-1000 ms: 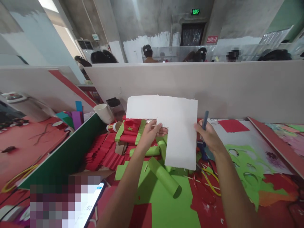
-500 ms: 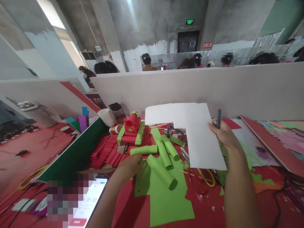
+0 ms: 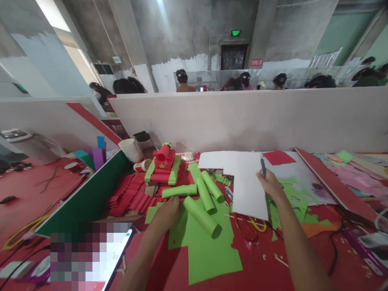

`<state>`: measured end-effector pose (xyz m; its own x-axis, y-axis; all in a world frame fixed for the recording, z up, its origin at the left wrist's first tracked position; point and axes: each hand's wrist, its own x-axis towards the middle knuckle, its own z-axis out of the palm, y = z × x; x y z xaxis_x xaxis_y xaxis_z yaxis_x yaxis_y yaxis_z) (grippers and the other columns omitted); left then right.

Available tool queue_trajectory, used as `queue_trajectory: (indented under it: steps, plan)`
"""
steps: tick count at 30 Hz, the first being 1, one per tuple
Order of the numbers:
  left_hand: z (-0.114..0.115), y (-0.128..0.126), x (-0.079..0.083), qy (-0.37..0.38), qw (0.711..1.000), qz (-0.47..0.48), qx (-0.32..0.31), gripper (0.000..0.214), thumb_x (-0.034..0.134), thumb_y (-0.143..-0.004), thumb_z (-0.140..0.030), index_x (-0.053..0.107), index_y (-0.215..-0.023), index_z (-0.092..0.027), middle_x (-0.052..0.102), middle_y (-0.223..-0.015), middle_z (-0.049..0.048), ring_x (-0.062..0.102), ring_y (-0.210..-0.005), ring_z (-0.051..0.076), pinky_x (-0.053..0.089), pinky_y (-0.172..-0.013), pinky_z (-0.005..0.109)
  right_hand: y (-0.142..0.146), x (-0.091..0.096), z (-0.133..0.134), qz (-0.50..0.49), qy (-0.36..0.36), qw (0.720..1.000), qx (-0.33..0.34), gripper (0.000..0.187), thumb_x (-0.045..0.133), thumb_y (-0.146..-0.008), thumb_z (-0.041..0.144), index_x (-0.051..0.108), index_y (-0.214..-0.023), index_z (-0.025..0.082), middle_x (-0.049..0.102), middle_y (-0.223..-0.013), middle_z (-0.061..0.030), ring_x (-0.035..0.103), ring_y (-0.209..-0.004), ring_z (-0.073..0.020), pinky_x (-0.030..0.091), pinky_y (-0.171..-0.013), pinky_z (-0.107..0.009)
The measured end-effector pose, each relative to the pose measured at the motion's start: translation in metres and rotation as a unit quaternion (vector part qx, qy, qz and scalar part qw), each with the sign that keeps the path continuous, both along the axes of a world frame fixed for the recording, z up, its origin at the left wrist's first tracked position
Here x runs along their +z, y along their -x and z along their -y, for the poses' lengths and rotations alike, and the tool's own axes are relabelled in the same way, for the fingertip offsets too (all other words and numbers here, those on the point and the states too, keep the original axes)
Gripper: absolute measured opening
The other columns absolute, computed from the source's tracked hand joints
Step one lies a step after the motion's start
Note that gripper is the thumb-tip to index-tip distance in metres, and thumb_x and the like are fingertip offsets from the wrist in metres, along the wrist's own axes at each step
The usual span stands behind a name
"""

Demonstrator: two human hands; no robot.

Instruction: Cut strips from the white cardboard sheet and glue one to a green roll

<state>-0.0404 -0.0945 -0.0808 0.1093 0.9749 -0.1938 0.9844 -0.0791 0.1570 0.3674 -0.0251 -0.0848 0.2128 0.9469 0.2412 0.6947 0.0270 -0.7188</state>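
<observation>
While the right hand grips a pen, the left, grasp unclear, could bump tubes toward the desk's edge.

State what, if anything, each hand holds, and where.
The right hand holds a dark pen-like tool by its lower part, and the white sheet at its right edge. Whether the left hand grips anything cannot be told.
</observation>
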Motion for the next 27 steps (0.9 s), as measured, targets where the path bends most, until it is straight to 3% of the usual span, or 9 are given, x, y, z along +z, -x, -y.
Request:
queue_trajectory:
  steps: [4, 8, 11, 14, 17, 21, 27]
  plan:
    - [0.001, 0.013, -0.002, 0.001, 1.000, -0.004, -0.002, 0.023, 0.031, -0.096, -0.020, 0.054, -0.095, -0.016, 0.068, -0.099, 0.0155, 0.067, -0.089, 0.027, 0.041, -0.070, 0.032, 0.004, -0.016, -0.008, 0.048, 0.015, 0.999, 0.019, 0.021, 0.042, -0.082, 0.043, 0.044, -0.078, 0.022, 0.047, -0.068, 0.0008, 0.048, -0.065, -0.0188, 0.040, -0.066, -0.031]
    - [-0.002, 0.021, 0.020, -0.008, 0.999, 0.041, 0.016, 0.021, 0.031, -0.097, -0.024, 0.051, -0.092, -0.019, 0.067, -0.085, 0.0090, 0.065, -0.078, 0.023, 0.039, -0.065, 0.028, 0.008, -0.027, -0.015, 0.101, -0.010, 0.995, -0.011, 0.019, 0.044, -0.085, 0.037, 0.051, -0.085, 0.020, 0.052, -0.079, -0.0047, 0.053, -0.074, -0.0220, 0.043, -0.071, -0.034]
    - [-0.005, 0.008, 0.042, -0.045, 0.990, 0.131, -0.004, 0.022, 0.033, -0.097, -0.028, 0.053, -0.092, -0.020, 0.068, -0.092, 0.0080, 0.064, -0.084, 0.023, 0.041, -0.070, 0.029, 0.013, -0.034, -0.017, 0.128, -0.047, 0.990, -0.033, 0.017, 0.047, -0.087, 0.034, 0.054, -0.092, 0.019, 0.053, -0.088, -0.0082, 0.055, -0.082, -0.0238, 0.045, -0.075, -0.035]
    - [-0.007, -0.023, 0.052, -0.036, 0.971, 0.228, -0.060, 0.021, 0.042, -0.095, -0.034, 0.058, -0.096, -0.022, 0.069, -0.096, 0.0059, 0.064, -0.083, 0.021, 0.042, -0.070, 0.028, 0.022, -0.037, -0.019, 0.143, -0.059, 0.987, -0.047, 0.016, 0.049, -0.089, 0.032, 0.054, -0.095, 0.018, 0.052, -0.090, -0.0089, 0.056, -0.085, -0.0250, 0.046, -0.076, -0.036]
    - [-0.006, -0.063, 0.048, 0.006, 0.962, 0.257, -0.094, 0.020, 0.048, -0.094, -0.035, 0.062, -0.090, -0.021, 0.068, -0.092, 0.0038, 0.063, -0.080, 0.020, 0.043, -0.069, 0.028, 0.033, -0.037, -0.020, 0.161, -0.041, 0.984, -0.063, 0.017, 0.048, -0.091, 0.034, 0.053, -0.095, 0.018, 0.052, -0.095, -0.0108, 0.057, -0.085, -0.0260, 0.046, -0.076, -0.038]
    - [-0.010, -0.104, 0.026, 0.009, 0.965, 0.226, -0.131, 0.014, 0.056, -0.091, -0.029, 0.064, -0.086, -0.020, 0.068, -0.094, 0.0034, 0.062, -0.079, 0.018, 0.040, -0.066, 0.027, 0.045, -0.038, -0.021, 0.171, -0.048, 0.982, -0.067, 0.018, 0.047, -0.093, 0.033, 0.052, -0.100, 0.018, 0.052, -0.102, -0.0126, 0.059, -0.083, -0.0256, 0.046, -0.073, -0.037]
    - [-0.015, -0.119, 0.002, -0.012, 0.974, 0.149, -0.171, 0.018, 0.051, -0.095, -0.027, 0.066, -0.087, -0.019, 0.066, -0.097, 0.0056, 0.062, -0.082, 0.018, 0.038, -0.065, 0.027, 0.043, -0.039, -0.019, 0.203, -0.072, 0.973, -0.079, 0.016, 0.048, -0.093, 0.031, 0.050, -0.099, 0.016, 0.053, -0.109, -0.0169, 0.060, -0.088, -0.0281, 0.046, -0.075, -0.039]
